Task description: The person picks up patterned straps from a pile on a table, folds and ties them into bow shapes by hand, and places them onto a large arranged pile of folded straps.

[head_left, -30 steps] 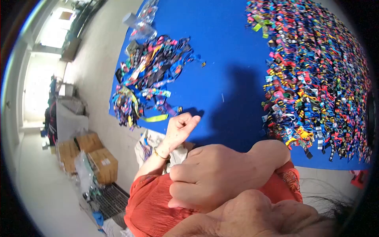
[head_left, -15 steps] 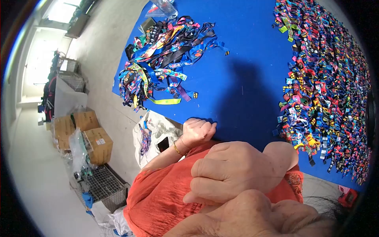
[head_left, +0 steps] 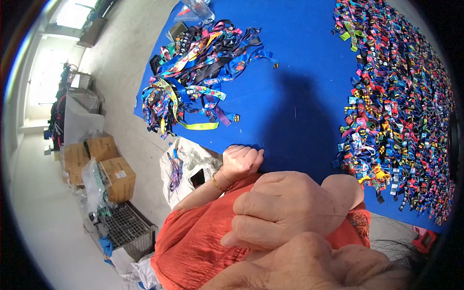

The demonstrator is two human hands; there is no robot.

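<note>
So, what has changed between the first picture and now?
The left hand has drawn back from the strap pile to the near edge of the blue table, its back up. The view shifted too. Nothing visibly taken or let go. The right hand stays a fist; the pile looks unchanged.

Dressed in a loose orange-red top (head_left: 203, 237) of thin, softly crinkled cloth, lined with fine creases across its near left part and smoother toward the middle. Trimmed at the right with a patterned panel (head_left: 358, 224), worked in small, darker and paler motifs too fine to make out. Ringed at the wrist of the left hand (head_left: 243, 161) by a slim, rounded, gold-coloured bangle (head_left: 216, 182). Bare along the left forearm, and bare too at the right hand (head_left: 278, 210), broad across the back, with thick, rounded fingers (head_left: 258, 205). Edged at near right by loose, wispy hair (head_left: 414, 258), partly blurred.
</note>
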